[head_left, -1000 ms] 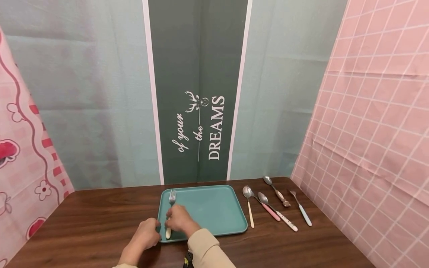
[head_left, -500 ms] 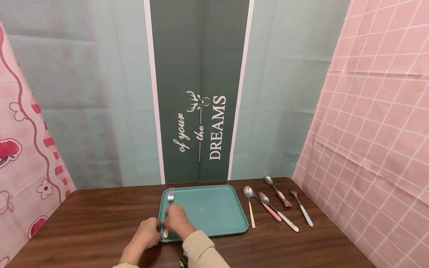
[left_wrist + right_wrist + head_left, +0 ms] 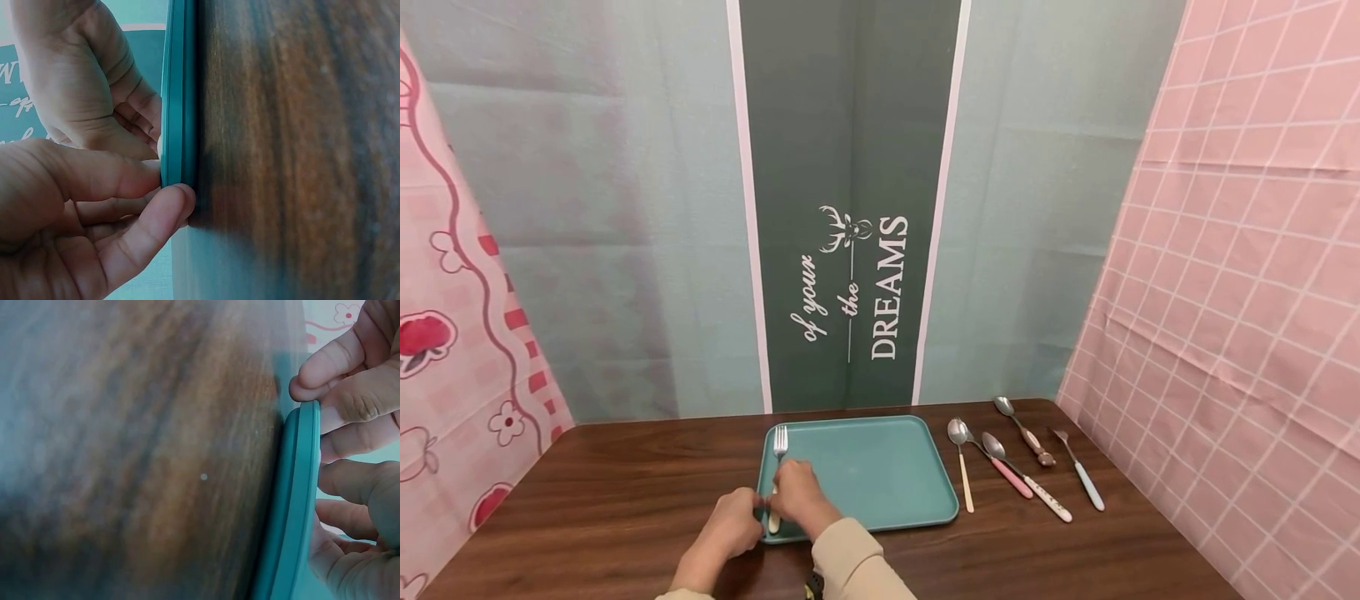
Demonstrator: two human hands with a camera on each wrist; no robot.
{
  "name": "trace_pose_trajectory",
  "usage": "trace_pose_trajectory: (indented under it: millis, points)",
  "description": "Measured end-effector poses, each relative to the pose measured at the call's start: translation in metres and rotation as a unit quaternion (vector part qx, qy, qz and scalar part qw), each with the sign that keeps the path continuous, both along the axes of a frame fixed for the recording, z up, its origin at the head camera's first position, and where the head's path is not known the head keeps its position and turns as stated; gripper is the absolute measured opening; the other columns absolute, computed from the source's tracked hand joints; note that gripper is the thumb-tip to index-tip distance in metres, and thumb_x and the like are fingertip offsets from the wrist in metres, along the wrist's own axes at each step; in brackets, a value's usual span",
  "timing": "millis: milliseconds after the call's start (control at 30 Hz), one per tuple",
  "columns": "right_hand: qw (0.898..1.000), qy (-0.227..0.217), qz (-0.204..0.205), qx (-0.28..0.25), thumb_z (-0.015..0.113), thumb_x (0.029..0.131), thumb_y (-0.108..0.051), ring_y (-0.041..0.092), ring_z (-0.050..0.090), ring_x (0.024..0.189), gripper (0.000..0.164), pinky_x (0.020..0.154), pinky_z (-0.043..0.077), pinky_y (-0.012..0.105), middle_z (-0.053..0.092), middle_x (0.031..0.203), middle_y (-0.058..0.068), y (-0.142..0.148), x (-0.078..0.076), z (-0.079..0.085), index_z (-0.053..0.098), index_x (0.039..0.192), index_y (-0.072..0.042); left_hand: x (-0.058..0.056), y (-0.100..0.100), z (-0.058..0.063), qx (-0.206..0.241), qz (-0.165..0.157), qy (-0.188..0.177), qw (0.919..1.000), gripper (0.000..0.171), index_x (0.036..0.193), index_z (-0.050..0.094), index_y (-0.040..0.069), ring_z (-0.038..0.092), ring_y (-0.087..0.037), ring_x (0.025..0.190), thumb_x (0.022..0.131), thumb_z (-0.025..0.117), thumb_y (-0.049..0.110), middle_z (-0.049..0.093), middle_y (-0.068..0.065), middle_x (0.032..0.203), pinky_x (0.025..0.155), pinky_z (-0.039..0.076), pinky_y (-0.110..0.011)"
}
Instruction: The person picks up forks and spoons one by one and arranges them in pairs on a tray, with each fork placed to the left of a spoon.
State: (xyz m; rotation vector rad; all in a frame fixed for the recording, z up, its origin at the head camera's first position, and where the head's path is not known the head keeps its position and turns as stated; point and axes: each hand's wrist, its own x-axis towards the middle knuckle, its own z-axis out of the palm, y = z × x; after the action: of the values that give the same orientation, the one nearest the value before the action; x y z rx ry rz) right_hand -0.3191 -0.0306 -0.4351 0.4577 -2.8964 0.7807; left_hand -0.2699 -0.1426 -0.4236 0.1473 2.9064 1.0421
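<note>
Along the left side of the teal tray [image 3: 880, 473] lies a fork [image 3: 781, 442] with a cream handle, its tines toward the far edge. My right hand [image 3: 802, 497] holds the fork by its handle, and the fingers cover the middle of it. At the tray's near left rim, my left hand [image 3: 730, 521] pinches the edge between thumb and fingers; the left wrist view shows the thumb [image 3: 165, 215] against the outer side of the rim. The two hands are side by side, fingertips close together. From the right wrist view the tray's rim hides the fork.
Right of the tray on the wooden table [image 3: 625, 483] lie a cream-handled spoon [image 3: 964, 467], a pink-handled utensil [image 3: 1015, 479], a white patterned-handled spoon [image 3: 1045, 498], a spoon with a figure-shaped handle end [image 3: 1026, 433] and a blue-handled fork [image 3: 1086, 483]. Curtains [image 3: 625, 250] surround the table.
My right hand has shifted the fork a little left, closer to the tray's left rim and more in line with it. My left hand keeps its hold on the rim.
</note>
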Motion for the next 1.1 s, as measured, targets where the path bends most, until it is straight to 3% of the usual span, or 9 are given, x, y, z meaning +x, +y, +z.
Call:
trace_pose_trajectory:
  millis: [200, 367, 467, 567, 667, 733, 800, 967, 1100]
  points:
    - [1.0, -0.022, -0.011, -0.009, 0.075, 0.077, -0.018, 0.011, 0.041, 0.058, 0.03, 0.047, 0.037, 0.022, 0.043, 0.061, 0.0, -0.001, -0.001, 0.0, 0.054, 0.059, -0.007, 0.0, 0.0, 0.001, 0.0, 0.004, -0.006, 1.0, 0.026, 0.088, 0.065, -0.004, 0.048, -0.015, 0.048, 0.064, 0.057, -0.01, 0.05, -0.004, 0.056, 0.046, 0.039, -0.026]
    - [1.0, -0.01, -0.001, -0.009, 0.075, 0.077, -0.017, 0.011, 0.041, 0.057, 0.028, 0.048, 0.037, 0.022, 0.044, 0.061, 0.001, 0.0, -0.001, -0.001, 0.056, 0.06, -0.006, -0.001, 0.0, 0.001, -0.001, 0.0, -0.008, 1.0, 0.03, 0.092, 0.066, -0.005, 0.048, -0.015, 0.049, 0.065, 0.057, -0.009, 0.05, -0.003, 0.056, 0.047, 0.039, -0.026]
    - [1.0, 0.0, 0.005, 0.001, 0.076, 0.076, -0.017, 0.013, 0.051, 0.07, 0.019, 0.057, 0.043, 0.023, 0.055, 0.073, 0.004, -0.001, -0.001, 0.0, 0.066, 0.078, -0.001, -0.001, -0.001, 0.0, -0.001, -0.006, 0.001, 1.0, 0.029, 0.09, 0.067, -0.003, 0.048, -0.015, 0.049, 0.064, 0.057, -0.009, 0.05, -0.002, 0.055, 0.047, 0.039, -0.026]
    - [1.0, -0.005, 0.01, 0.005, 0.075, 0.076, -0.018, 0.016, 0.054, 0.087, 0.032, 0.07, 0.046, 0.025, 0.06, 0.09, 0.007, -0.001, -0.001, 0.003, 0.067, 0.102, 0.0, -0.002, -0.001, 0.0, 0.0, -0.004, 0.005, 1.0, 0.021, 0.082, 0.064, -0.001, 0.048, -0.016, 0.05, 0.063, 0.057, -0.009, 0.05, -0.002, 0.055, 0.047, 0.039, -0.027]
    - [1.0, -0.011, 0.021, 0.01, 0.073, 0.078, -0.019, 0.016, 0.055, 0.092, 0.037, 0.072, 0.047, 0.026, 0.061, 0.097, 0.008, 0.001, 0.0, 0.006, 0.064, 0.11, -0.001, -0.002, -0.002, 0.0, 0.0, -0.002, 0.002, 1.0, 0.018, 0.078, 0.06, -0.001, 0.048, -0.017, 0.052, 0.062, 0.057, -0.009, 0.05, -0.003, 0.057, 0.048, 0.039, -0.027]
    - [0.999, 0.0, 0.033, 0.042, 0.072, 0.079, -0.023, 0.015, 0.055, 0.089, 0.037, 0.07, 0.047, 0.026, 0.06, 0.095, 0.007, 0.003, 0.002, 0.009, 0.064, 0.109, -0.003, -0.002, -0.001, 0.001, 0.002, 0.001, -0.007, 1.0, 0.021, 0.082, 0.062, -0.003, 0.048, -0.017, 0.053, 0.063, 0.057, -0.009, 0.051, -0.004, 0.06, 0.048, 0.04, -0.027]
    - [0.994, 0.015, 0.053, 0.095, 0.073, 0.078, -0.024, 0.014, 0.054, 0.082, 0.029, 0.065, 0.045, 0.026, 0.058, 0.086, 0.005, 0.006, 0.003, 0.012, 0.065, 0.1, -0.006, -0.003, -0.001, 0.001, 0.003, 0.002, -0.011, 0.9999, 0.026, 0.087, 0.063, -0.005, 0.049, -0.017, 0.054, 0.063, 0.057, -0.01, 0.051, -0.005, 0.064, 0.049, 0.04, -0.027]
    - [0.971, 0.043, 0.08, 0.22, 0.072, 0.076, -0.022, 0.015, 0.049, 0.071, 0.016, 0.057, 0.042, 0.028, 0.05, 0.074, 0.002, 0.013, 0.005, 0.019, 0.058, 0.076, -0.014, -0.003, 0.001, 0.002, 0.001, 0.007, -0.022, 0.9997, 0.035, 0.099, 0.063, -0.01, 0.051, -0.018, 0.059, 0.065, 0.06, -0.01, 0.055, -0.009, 0.074, 0.051, 0.042, -0.028]
    - [0.968, 0.036, 0.06, 0.242, 0.072, 0.076, -0.024, 0.017, 0.05, 0.075, 0.014, 0.058, 0.045, 0.033, 0.052, 0.08, 0.006, 0.015, 0.004, 0.022, 0.063, 0.082, -0.015, -0.003, 0.002, 0.003, 0.002, 0.014, -0.035, 0.9993, 0.038, 0.104, 0.061, -0.012, 0.051, -0.018, 0.059, 0.066, 0.06, -0.01, 0.054, -0.01, 0.076, 0.051, 0.042, -0.028]
